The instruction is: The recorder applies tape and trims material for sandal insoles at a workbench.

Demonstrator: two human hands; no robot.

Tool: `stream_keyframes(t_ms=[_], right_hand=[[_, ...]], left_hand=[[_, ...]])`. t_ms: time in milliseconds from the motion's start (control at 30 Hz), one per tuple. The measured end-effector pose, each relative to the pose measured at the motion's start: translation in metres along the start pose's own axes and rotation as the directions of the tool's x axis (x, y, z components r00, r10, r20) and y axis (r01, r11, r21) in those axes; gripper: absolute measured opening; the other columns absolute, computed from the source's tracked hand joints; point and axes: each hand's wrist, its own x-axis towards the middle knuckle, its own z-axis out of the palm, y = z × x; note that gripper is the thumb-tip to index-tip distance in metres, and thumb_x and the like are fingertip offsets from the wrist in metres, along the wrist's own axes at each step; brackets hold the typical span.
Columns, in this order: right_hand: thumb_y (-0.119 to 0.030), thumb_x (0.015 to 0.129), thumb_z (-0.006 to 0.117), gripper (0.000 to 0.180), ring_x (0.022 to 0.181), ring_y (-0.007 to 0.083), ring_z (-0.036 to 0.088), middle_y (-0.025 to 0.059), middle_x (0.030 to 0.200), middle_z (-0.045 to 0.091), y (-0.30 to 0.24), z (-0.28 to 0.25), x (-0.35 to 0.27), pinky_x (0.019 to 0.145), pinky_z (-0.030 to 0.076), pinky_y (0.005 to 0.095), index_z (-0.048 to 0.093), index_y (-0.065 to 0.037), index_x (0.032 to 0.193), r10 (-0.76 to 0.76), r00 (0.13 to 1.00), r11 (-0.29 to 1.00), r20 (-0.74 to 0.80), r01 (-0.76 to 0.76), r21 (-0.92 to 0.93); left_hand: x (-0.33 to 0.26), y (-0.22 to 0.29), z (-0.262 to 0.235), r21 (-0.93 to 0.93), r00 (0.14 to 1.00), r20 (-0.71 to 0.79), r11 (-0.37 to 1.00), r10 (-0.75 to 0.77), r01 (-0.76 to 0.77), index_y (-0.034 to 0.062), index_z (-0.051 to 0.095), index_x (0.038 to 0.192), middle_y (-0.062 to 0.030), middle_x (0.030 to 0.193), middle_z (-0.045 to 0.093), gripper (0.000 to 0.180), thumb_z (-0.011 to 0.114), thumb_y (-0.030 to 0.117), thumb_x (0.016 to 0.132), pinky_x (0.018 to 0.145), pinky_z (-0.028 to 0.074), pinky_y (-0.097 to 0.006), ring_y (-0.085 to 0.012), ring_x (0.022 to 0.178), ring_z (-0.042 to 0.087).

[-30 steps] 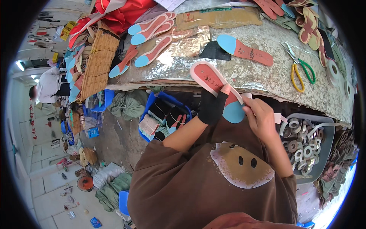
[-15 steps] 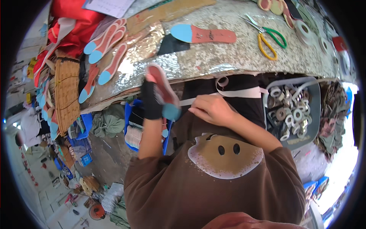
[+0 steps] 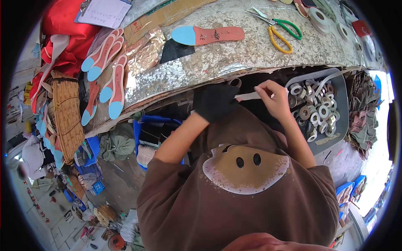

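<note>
at the left, glossy red cloth is seen heaped, with a tan woven cane basket below it. a clipboard bearing white written paper is placed to the right of the cloth. next, a group of pale-rimmed red insoles with light blue ends is laid on the worn, silver-grey bench. below the bench edge, a blue plastic crate is found, partly covered by the left forearm. farther right, a single flat red insole with a light blue end is laid across the bench.

in front of the bench edge, the left hand in a black glove is held back upward; its grip is mostly hidden and cannot be determined. a narrow whitish tape strip is stretched between the two hands, its right end pinched in the narrow grip of the bare right hand. above, open scissors with one green and one yellow handle are laid on the bench. at the right, a grey plastic bin is filled with small tape rolls.
</note>
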Motion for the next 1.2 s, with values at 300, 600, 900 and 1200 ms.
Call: stream_keyframes(t_ms=[300,600,900,1200], right_hand=[[-0.007,0.087,0.067,0.009,0.058,0.0109,0.050,0.0050,0.071,0.055,-0.012,0.008,-0.005,0.053,0.039,0.0248,0.063,0.001,0.083,-0.138,0.982,0.990,0.129,0.132,0.054],[-0.003,0.071,0.068,0.053,0.108,0.0298,0.056,0.0115,0.113,0.060,-0.008,0.021,0.022,0.095,0.043,0.0381,0.056,-0.008,0.122,-0.420,0.889,0.904,0.182,0.428,-0.008],[0.001,0.075,0.071,0.014,0.080,0.0243,0.061,0.0082,0.084,0.062,0.006,-0.005,0.021,0.072,0.048,0.0336,0.066,-0.001,0.088,-0.330,0.930,0.941,0.163,0.311,0.132],[-0.034,0.101,0.047,0.042,0.084,0.0168,0.062,0.0088,0.092,0.066,-0.008,-0.006,0.007,0.080,0.047,0.0295,0.066,0.004,0.103,-0.045,0.970,0.894,0.240,-0.068,0.443]], left_hand=[[0.015,-0.030,0.060,0.180,0.972,-0.078,0.956,-0.222,0.233,0.0096,0.064,0.093,-0.0124,0.081,0.066,0.017,0.061,0.025,0.085,0.063,0.050,-0.043,-0.0333,0.073,0.064],[-0.007,0.013,0.014,-0.110,0.945,-0.327,0.994,-0.018,-0.019,0.0082,0.062,0.082,-0.0095,0.074,0.060,0.011,0.068,0.010,0.072,0.063,0.047,-0.038,-0.0297,0.069,0.060],[-0.004,0.042,-0.003,-0.347,0.908,-0.387,0.938,-0.158,0.015,0.0040,0.060,0.087,-0.0105,0.083,0.062,0.016,0.071,0.001,0.075,0.069,0.049,-0.033,-0.0236,0.072,0.061],[-0.004,0.048,0.005,-0.621,0.867,-0.367,0.783,-0.336,0.040,0.0035,0.056,0.094,-0.0069,0.089,0.059,0.022,0.072,0.000,0.080,0.070,0.050,-0.029,-0.0183,0.080,0.063]])
